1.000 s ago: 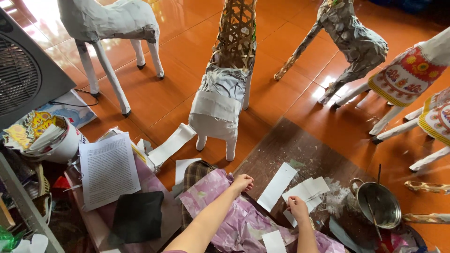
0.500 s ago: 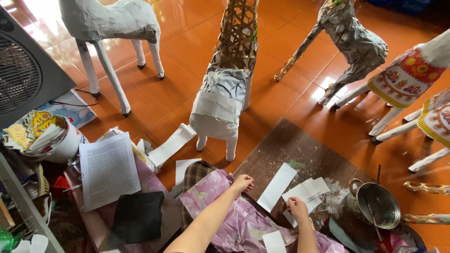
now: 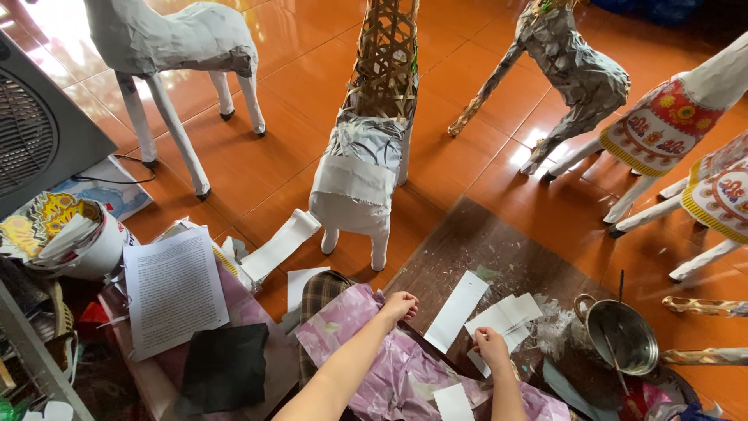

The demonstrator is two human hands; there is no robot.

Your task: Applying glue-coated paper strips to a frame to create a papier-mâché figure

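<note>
On board, right hand [image 3: 492, 348] pinches paper strips [image 3: 502, 321] (white).

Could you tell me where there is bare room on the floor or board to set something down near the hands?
Bare orange floor lies open between the half-papered woven animal frame and the grey papered figure. The dark board is bare at its far corner. It is crowded around the right hand, among the paper strips and metal pot, and by the left hand on the pink paper.
</note>
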